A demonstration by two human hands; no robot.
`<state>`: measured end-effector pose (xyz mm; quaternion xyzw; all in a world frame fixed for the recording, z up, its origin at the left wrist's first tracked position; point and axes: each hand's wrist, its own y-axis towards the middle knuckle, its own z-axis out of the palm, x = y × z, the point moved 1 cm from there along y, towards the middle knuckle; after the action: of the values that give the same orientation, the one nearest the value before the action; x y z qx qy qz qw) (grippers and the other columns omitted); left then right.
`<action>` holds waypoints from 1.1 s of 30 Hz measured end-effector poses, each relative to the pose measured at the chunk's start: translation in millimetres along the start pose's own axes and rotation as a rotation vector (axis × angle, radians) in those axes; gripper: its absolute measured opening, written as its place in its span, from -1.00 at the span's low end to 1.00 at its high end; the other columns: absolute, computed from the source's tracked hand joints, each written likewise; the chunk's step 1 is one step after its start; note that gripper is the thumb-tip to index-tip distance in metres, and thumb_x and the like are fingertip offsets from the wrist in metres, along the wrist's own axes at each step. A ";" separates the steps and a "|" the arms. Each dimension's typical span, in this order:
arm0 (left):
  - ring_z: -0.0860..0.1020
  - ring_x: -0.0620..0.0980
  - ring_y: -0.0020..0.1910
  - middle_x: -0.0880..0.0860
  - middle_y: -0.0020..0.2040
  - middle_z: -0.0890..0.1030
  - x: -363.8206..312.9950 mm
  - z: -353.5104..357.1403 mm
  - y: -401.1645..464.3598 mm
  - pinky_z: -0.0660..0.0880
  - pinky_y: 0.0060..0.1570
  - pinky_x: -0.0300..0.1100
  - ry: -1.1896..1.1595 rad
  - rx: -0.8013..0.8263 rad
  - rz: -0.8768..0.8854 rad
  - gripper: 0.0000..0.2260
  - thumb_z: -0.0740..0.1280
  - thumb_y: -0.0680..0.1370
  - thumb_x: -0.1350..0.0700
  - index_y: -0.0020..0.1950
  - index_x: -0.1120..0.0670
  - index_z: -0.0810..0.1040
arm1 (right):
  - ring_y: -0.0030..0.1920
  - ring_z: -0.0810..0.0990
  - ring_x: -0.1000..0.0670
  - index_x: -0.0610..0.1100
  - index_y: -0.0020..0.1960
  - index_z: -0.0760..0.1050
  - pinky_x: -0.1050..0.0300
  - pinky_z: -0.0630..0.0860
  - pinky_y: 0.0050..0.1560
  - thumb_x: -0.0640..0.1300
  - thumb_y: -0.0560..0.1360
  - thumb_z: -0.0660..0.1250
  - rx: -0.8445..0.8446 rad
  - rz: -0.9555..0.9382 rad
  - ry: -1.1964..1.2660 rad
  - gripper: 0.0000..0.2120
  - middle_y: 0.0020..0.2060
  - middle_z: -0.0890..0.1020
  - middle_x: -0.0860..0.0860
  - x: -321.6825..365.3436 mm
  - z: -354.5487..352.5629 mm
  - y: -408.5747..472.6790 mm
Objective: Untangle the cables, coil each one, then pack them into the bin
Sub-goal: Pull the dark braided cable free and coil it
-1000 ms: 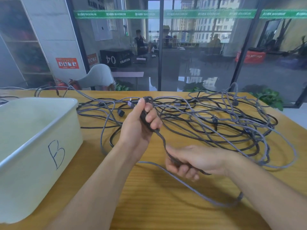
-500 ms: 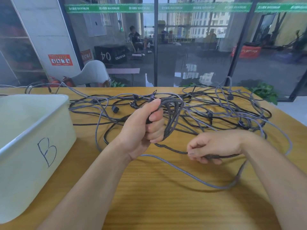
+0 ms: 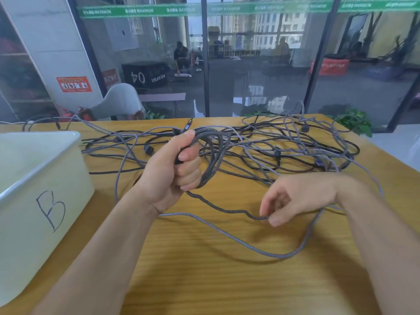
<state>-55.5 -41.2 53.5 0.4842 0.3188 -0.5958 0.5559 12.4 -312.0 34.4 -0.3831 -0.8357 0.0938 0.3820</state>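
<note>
Coiling one braided cable (image 3: pixel 211 153), we hold its loops clenched in our left hand (image 3: pixel 175 169) at tabletop centre while our right hand (image 3: pixel 291 198) pinches its tail at 4 o'clock; a hasty pull could snag the tangle (image 3: pixel 284 146) at 1 o'clock, bin (image 3: pixel 45 160) waiting at 9.

- The braided cable (image 3: pixel 212 164) looped at the left hand (image 3: pixel 172 169) was woven dark grey with paler flecks.
- Beyond it, the tangle of cables (image 3: pixel 284 153) mixed plain black with lighter grey-purple braid.
- The bin (image 3: pixel 41 178), left of the braided cable, was off-white with a black handwritten "B".
- The table (image 3: pixel 227 280) was yellow-brown with fine wood grain.
- Beyond the table, a green strip (image 3: pixel 141 11) bore white lettering.
</note>
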 end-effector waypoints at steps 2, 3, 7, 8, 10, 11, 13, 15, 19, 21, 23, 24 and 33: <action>0.09 -0.16 -0.63 -0.12 -0.57 0.14 0.3 -0.4 0.9 0.11 -0.60 -0.25 -0.005 -0.001 -0.004 -0.61 0.18 0.60 -0.08 -0.42 -0.04 0.27 | -0.19 0.60 0.25 0.07 0.09 0.68 0.36 0.48 -0.09 0.12 0.48 0.55 0.007 0.010 -0.062 -0.77 -0.14 0.72 0.18 2.6 3.1 6.6; 0.09 -0.16 -0.64 -0.12 -0.57 0.15 0.6 -1.0 0.9 0.12 -0.60 -0.26 -0.004 -0.003 -0.006 -0.61 0.18 0.59 -0.08 -0.42 -0.04 0.27 | -0.22 0.59 0.26 0.07 0.07 0.68 0.37 0.47 -0.13 0.11 0.50 0.53 -0.017 0.013 -0.087 -0.80 -0.18 0.71 0.21 2.1 3.7 8.6; 0.08 -0.16 -0.62 -0.12 -0.57 0.13 2.2 -1.8 1.2 0.10 -0.58 -0.24 0.021 -0.006 -0.018 -0.59 0.16 0.63 -0.06 -0.42 -0.04 0.27 | -0.31 0.57 0.13 0.02 -0.04 0.64 0.17 0.52 -0.18 0.13 0.60 0.40 -0.227 0.046 -0.068 -0.81 -0.26 0.69 0.06 -1.5 2.5 15.5; 0.07 -0.15 -0.61 -0.12 -0.56 0.13 3.2 -0.3 1.3 0.09 -0.56 -0.23 0.037 0.004 -0.030 -0.60 0.17 0.62 -0.07 -0.42 -0.04 0.27 | -0.31 0.56 0.11 0.01 -0.08 0.64 0.12 0.51 -0.20 0.16 0.60 0.39 -0.307 0.078 -0.081 -0.77 -0.27 0.68 0.02 -2.4 0.2 17.6; 0.07 -0.14 -0.60 -0.11 -0.56 0.14 8.2 4.9 1.6 0.08 -0.54 -0.21 0.079 0.033 -0.067 -0.61 0.18 0.59 -0.07 -0.43 -0.04 0.28 | -0.27 0.58 0.08 0.02 -0.16 0.64 0.06 0.51 -0.16 0.27 0.54 0.40 -0.523 0.160 -0.135 -0.67 -0.30 0.67 0.03 -8.4 -7.7 21.4; 0.07 -0.13 -0.59 -0.11 -0.56 0.14 12.3 8.2 2.5 0.07 -0.53 -0.20 0.106 0.046 -0.093 -0.62 0.20 0.57 -0.08 -0.43 -0.04 0.28 | -0.24 0.60 0.07 0.03 -0.19 0.63 0.05 0.53 -0.13 0.32 0.51 0.41 -0.650 0.213 -0.150 -0.64 -0.32 0.66 0.07 -10.8 -12.3 20.7; 0.07 -0.10 -0.57 -0.09 -0.53 0.14 21.8 15.2 4.0 0.07 -0.51 -0.21 0.169 0.068 -0.147 -0.62 0.22 0.58 -0.08 -0.42 -0.03 0.28 | -0.18 0.62 0.06 0.06 -0.21 0.63 0.09 0.53 -0.16 0.36 0.47 0.43 -0.885 0.281 -0.157 -0.63 -0.31 0.65 0.15 -8.6 -17.9 14.5; 0.07 -0.08 -0.54 -0.05 -0.49 0.13 29.3 20.5 6.6 0.10 -0.50 -0.21 0.242 0.089 -0.170 -0.58 0.18 0.67 -0.02 -0.40 -0.02 0.27 | -0.20 0.59 0.07 0.07 -0.20 0.61 0.18 0.38 -0.28 0.34 0.46 0.45 -1.061 0.281 -0.173 -0.65 -0.34 0.61 0.21 -1.1 -17.9 8.9; 0.06 -0.04 -0.50 0.00 -0.46 0.13 30.6 22.1 8.6 0.08 -0.47 -0.20 0.364 0.111 -0.155 -0.55 0.13 0.73 0.02 -0.37 0.02 0.25 | -0.22 0.55 0.04 0.07 -0.18 0.58 0.19 0.30 -0.32 0.31 0.48 0.45 -1.285 0.236 -0.257 -0.68 -0.36 0.52 0.22 16.8 -9.8 6.8; 0.07 -0.02 -0.48 0.01 -0.46 0.14 30.5 20.2 7.1 0.11 -0.47 -0.24 0.456 0.139 -0.123 -0.56 0.19 0.70 -0.03 -0.36 0.02 0.25 | -0.22 0.58 0.02 0.07 -0.19 0.56 0.15 0.39 -0.26 0.30 0.48 0.45 -1.334 0.199 -0.265 -0.69 -0.35 0.57 0.18 23.7 -6.7 8.9; 0.08 0.01 -0.44 0.02 -0.44 0.14 31.0 19.1 5.1 0.13 -0.45 -0.25 0.556 0.150 -0.094 -0.59 0.20 0.65 -0.07 -0.35 0.02 0.26 | -0.26 0.59 0.05 0.05 -0.19 0.58 0.17 0.37 -0.28 0.22 0.51 0.46 -1.307 0.146 -0.177 -0.73 -0.36 0.60 0.15 28.5 -3.8 10.7; 0.08 0.02 -0.42 0.02 -0.43 0.15 31.9 18.3 5.0 0.13 -0.44 -0.25 0.598 0.142 -0.087 -0.58 0.21 0.67 -0.08 -0.34 0.03 0.26 | -0.27 0.59 0.09 0.04 -0.19 0.60 0.18 0.36 -0.29 0.16 0.54 0.45 -1.273 0.119 -0.106 -0.76 -0.36 0.62 0.14 30.9 -2.4 11.0; 0.16 -0.05 -0.43 -0.05 -0.41 0.24 41.9 9.4 9.1 0.16 -0.44 -0.31 0.713 -0.031 0.017 -0.61 0.20 0.74 0.03 -0.26 0.13 0.33 | -0.32 0.53 0.09 0.01 0.43 0.54 0.19 0.53 -0.29 -0.24 0.66 0.22 -0.745 -0.140 0.415 -0.61 -0.21 0.74 0.05 53.5 10.3 19.6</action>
<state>-45.1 -66.3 19.0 0.6558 0.4975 -0.3799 0.4218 -6.0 -259.0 48.9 -0.4481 -0.7418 -0.3197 0.3831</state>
